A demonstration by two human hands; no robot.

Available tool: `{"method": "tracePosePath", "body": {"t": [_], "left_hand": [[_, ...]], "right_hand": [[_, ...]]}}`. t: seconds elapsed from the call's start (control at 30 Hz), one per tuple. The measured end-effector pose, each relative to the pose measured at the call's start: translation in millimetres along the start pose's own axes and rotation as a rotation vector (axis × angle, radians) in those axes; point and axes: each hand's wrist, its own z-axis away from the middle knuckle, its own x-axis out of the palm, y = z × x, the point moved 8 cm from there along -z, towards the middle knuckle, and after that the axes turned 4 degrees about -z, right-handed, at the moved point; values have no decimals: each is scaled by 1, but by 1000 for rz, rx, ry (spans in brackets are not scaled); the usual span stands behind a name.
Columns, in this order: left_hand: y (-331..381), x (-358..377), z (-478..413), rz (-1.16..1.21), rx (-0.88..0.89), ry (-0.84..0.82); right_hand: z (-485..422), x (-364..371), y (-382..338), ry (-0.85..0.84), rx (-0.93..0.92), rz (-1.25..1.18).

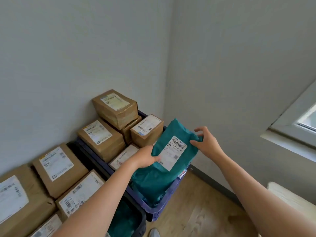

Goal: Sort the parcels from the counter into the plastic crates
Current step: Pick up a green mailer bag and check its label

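Nearest us: a dark crate [141,218] at the bottom edge with a teal bag [124,219] lying in it. A shoe tip [153,233] shows beside it on the wood floor.
Left hand [145,159]: fingers wrapped round the left edge of the teal parcel [177,130], thumb on top beside its white label [175,153].
Right hand [206,142]: fingers spread and loose, thumb against the parcel's right edge. We read this as steadying, not gripping.
Parcel's place: held tilted above the blue crate [153,213], its low end over other teal bags [150,189] inside.
Blue crate load: brown boxes [102,139] stacked at the wall end, the top one above the rim.
Left side: labelled boxes [58,168] packed close together. We cannot make out what holds them.
Progress: we judge the sorting well along, with this parcel not yet set down. The bench is out of view, so we cannot say what is left.
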Motion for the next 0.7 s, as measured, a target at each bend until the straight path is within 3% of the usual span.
{"method": "tracePosePath", "body": {"t": [0.13,0.23,0.37,0.47,0.57,0.63,0.7], "left_hand": [[-51,41,-33,-160,-135,-214],[-93,61,-49,-293,-243,-264],[-83,57,-47,-596,-202,-57],[-49,58,-43,-769,-56,100],[-40,82,-47,-705,55,-56],[-57,103,-55,-642,2,-227],[-71,118,-62,-647,-18,-293]], "right_hand": [[-32,52,10,-174,-59,480],[-44,90,11,-269,-130,776],[-52,121,9,-253,-229,1002],[-41,148,-1,-234,-405,1068],[-31,179,16,-454,-305,1096],[-35,187,36,-568,-173,1123],[-41,189,49,-627,-106,1126]]}}
